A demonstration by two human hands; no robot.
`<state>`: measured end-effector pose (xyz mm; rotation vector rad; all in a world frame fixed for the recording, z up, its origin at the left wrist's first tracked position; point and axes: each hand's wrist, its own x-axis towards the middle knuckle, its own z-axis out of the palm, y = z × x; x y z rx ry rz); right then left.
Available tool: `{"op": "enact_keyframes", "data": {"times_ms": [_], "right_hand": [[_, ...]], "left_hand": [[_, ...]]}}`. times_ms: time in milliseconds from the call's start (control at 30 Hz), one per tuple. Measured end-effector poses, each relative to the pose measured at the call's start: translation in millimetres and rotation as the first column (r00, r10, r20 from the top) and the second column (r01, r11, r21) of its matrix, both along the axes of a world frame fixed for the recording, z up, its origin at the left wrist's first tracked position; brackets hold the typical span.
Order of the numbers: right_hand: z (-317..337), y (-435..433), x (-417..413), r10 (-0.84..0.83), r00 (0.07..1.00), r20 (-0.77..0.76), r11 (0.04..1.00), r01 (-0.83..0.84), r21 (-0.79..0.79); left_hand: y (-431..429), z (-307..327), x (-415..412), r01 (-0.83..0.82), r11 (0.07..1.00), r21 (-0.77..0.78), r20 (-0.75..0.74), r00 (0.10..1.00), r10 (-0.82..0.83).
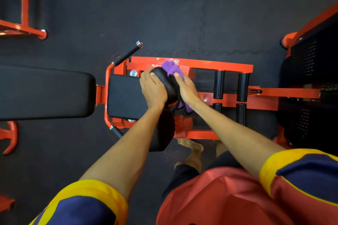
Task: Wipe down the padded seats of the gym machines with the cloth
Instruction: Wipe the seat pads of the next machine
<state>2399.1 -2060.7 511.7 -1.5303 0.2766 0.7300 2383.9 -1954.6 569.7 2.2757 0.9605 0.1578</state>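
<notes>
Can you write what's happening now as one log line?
left hand grips roller pad | right hand holds purple cloth against it

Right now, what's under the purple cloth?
The round black pad, which the left hand grips. The right hand holds the purple cloth against it. The pad's surface beneath the cloth is covered, so I can't see it.

No text, brand, number or sign can be read. Small pale marks on the weight stack [329, 86], right of the orange frame [190, 65], are too blurred to make out. The cloth [172, 68] and the pad [164, 81] on the frame show plain surfaces, purple and black.
</notes>
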Motion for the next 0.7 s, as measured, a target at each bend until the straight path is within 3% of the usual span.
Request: {"op": "enact_keyframes", "data": {"times_ms": [100,333,467,533,700], "right_hand": [[10.9,2.7,7.2,0.031,0.994,0.103,0.999,-0.035,0.036],[7.0,4.4,30.9,0.146,0.986,-0.08,0.986,-0.151,-0.064],[29.5,7.2,44.2,0.151,0.979,0.14,0.987,-0.158,0.041],[31.3,10.5,50.7,0.235,0.927,0.291,0.97,-0.241,-0.014],[23.3,17.8,76.7,0.329,0.926,0.185,0.944,-0.326,-0.046]], "left_hand": [[8.6,2.8,5.2,0.111,0.994,-0.005,-0.009,0.994,-0.111],[19.9,6.7,11.3,0.269,0.963,-0.013,-0.02,0.963,-0.269],[20.3,5.8,13.1,0.295,0.955,-0.007,-0.03,0.955,-0.296],[19.4,7.1,14.5,0.29,0.956,-0.041,0.0,0.957,-0.29],[15.5,7.4,11.1,0.293,0.956,-0.005,-0.05,0.955,-0.293]]}}
